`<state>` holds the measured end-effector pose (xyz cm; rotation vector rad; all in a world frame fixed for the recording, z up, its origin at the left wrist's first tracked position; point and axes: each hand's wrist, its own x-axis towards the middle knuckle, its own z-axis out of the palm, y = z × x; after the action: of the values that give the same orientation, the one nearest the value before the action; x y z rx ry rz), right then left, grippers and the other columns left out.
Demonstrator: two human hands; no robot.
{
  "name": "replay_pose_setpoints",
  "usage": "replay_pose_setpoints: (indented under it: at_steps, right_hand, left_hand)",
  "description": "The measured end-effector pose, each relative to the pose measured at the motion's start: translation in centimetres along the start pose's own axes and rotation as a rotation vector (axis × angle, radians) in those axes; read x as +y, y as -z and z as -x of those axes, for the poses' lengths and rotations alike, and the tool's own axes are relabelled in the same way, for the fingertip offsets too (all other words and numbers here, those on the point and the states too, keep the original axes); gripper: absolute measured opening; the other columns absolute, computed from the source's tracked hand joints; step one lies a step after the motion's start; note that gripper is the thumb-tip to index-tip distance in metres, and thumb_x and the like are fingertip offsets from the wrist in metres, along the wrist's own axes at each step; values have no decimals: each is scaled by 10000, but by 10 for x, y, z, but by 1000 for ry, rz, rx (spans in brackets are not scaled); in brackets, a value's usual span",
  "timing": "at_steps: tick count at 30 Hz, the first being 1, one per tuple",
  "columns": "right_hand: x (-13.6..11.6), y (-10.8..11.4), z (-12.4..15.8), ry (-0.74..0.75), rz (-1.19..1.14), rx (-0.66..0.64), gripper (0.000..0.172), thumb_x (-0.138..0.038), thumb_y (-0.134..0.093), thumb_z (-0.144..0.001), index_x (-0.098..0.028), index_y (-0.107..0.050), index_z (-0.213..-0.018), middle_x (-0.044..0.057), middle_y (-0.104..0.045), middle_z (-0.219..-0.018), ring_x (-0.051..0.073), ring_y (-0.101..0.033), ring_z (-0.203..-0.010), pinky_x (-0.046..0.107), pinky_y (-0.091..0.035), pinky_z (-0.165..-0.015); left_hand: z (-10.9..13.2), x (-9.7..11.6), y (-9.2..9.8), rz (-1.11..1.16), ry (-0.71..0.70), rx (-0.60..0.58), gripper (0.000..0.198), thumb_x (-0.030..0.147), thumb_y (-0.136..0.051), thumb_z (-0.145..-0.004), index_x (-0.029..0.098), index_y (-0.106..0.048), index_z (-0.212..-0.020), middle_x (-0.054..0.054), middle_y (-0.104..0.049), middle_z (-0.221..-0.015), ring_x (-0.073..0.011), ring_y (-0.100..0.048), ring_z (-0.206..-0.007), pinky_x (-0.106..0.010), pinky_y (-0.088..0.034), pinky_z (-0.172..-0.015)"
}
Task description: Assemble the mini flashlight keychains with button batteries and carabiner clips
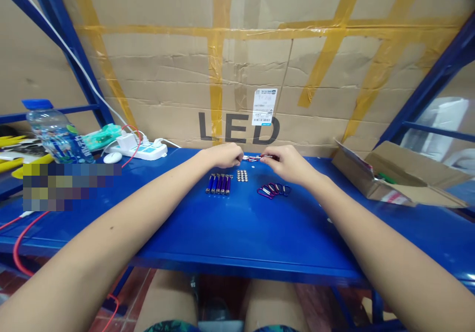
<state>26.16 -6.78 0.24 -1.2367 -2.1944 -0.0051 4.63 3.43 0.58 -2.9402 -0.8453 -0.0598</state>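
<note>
Both hands meet at the far side of the blue worktop (237,233), close to the cardboard wall (178,74) marked "LED". The left hand (226,155) and the right hand (287,163) hold 1 small metal piece (256,158) between them, just above the worktop. Each grip is closed on one end of it, fingertips pinched. It shows red and silver, but it is too small to tell more.

Just in front of the hands lie 3 groups: a row of small blue torches (218,184) side by side under the left hand, a tight cluster of button batteries (242,175) in the middle, and a pile of coloured clips (273,190) under the right hand.

An open cardboard box (393,173) sits well to the right. At the left stand a water bottle (55,134) and a white power strip (137,150) with a red cable (22,238).
</note>
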Motion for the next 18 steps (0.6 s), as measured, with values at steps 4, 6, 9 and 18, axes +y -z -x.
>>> replay_pose_setpoints:
  at_steps: [4, 6, 9, 18]
  right_hand:
    - [7, 0, -1, -33, 3, -24, 190, -236, -536, -911, -165, -685, -816, 56, -698, -770, 175, -581, -700, 301, -367, -639]
    - [9, 0, -1, -51, 5, -30, 188, -231, -535, -908, -165, -681, -810, 53, -688, -757, 172, -570, -693, 301, -361, -636]
    - [10, 1, -1, -75, 8, -42, 191, -229, -533, -907, -167, -682, -804, 50, -680, -743, 170, -559, -683, 303, -354, -630]
    - [13, -1, -1, -45, -3, -71, 196, -214, -530, -912, -172, -701, -825, 62, -709, -798, 180, -586, -723, 311, -381, -652]
  left_hand:
    - [-23, 12, 1, -56, -16, -87, 173, 149, -617, -799, 156, -769, -882, -82, -727, -846, -148, -578, -692, -272, -406, -657]
    - [-28, 16, 2, -86, -17, -105, 192, 131, -633, -787, 164, -781, -905, -77, -734, -852, -141, -578, -689, -263, -406, -649]
    - [-30, 19, 5, -85, -11, -132, 198, 113, -637, -788, 161, -787, -909, -74, -737, -839, -137, -582, -677, -257, -410, -637]
    - [-26, 5, -2, 27, 54, -142, 258, 67, -624, -758, 163, -783, -938, -91, -748, -897, -170, -637, -751, -294, -465, -730]
